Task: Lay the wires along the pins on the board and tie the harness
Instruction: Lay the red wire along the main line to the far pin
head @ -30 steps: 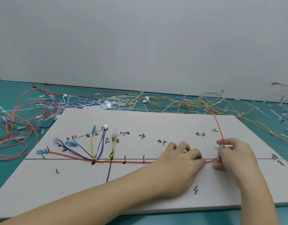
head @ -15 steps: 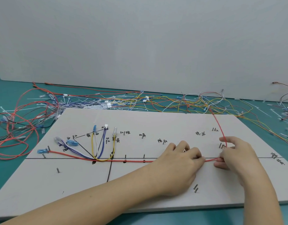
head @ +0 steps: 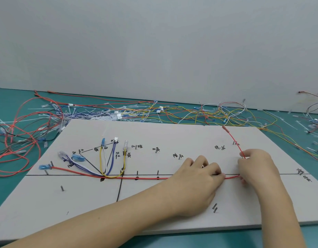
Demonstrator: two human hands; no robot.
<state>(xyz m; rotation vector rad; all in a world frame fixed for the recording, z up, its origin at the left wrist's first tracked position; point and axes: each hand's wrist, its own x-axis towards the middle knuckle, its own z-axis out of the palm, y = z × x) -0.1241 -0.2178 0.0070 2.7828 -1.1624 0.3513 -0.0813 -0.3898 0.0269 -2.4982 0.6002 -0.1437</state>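
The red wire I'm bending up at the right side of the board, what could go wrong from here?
1. The red wire lies along the line only under the left hand and in the right hand's grip; letting go early might let it spring off the pins.
2. Its free end is loose near the heap of spare wires and could snag there.
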